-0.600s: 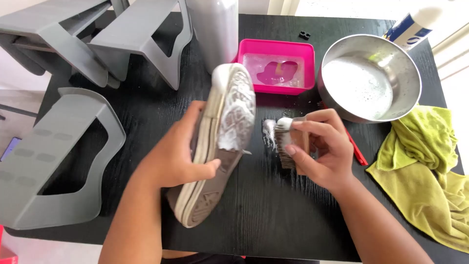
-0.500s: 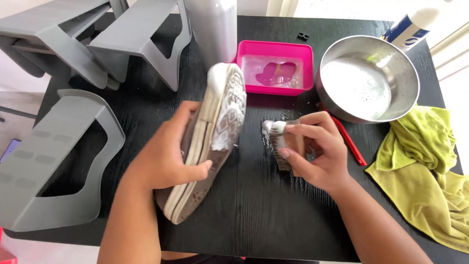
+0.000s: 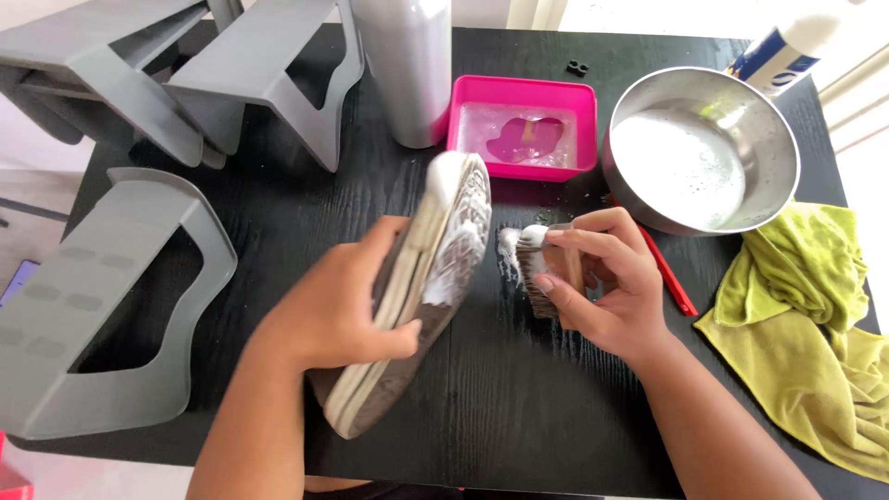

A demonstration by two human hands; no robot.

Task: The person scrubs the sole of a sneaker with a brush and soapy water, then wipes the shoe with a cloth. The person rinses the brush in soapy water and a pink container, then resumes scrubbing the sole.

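Left hand [image 3: 338,310] grips soapy shoe [image 3: 417,287]; right hand [image 3: 607,282] clasps brush [image 3: 546,268]

We look down on a black wood-grain table [image 3: 519,407] that fills most of the view. At its far left stand two grey plastic step stools [image 3: 185,83], and a third grey step stool [image 3: 102,306] lies near the left edge. Pale floor [image 3: 37,185] shows beyond the table on the left. Strong daylight washes out the far right corner, where pale window framing [image 3: 857,102] shows.
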